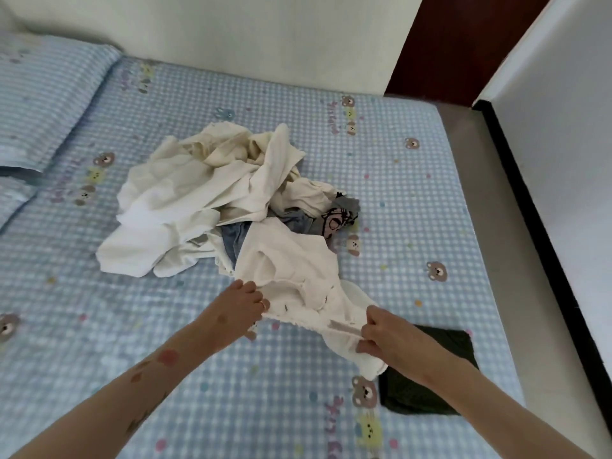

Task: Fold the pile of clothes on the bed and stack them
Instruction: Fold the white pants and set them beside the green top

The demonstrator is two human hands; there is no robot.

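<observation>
A pile of crumpled clothes [205, 190], mostly white and cream with some blue and grey pieces, lies in the middle of the bed [99, 326]. A white garment [298, 270] is drawn out from the pile's near side toward me. My left hand [243, 306] grips its left edge, and my right hand [385, 336] pinches its near right edge. A dark green folded garment [430, 389] lies flat on the bed at the right, partly hidden under my right forearm.
The bed has a blue checked sheet with bear prints. A matching pillow [43, 101] lies at the far left. A white wall runs behind the bed, and a dark wooden panel [463, 44] and a white surface [563, 127] stand at the right.
</observation>
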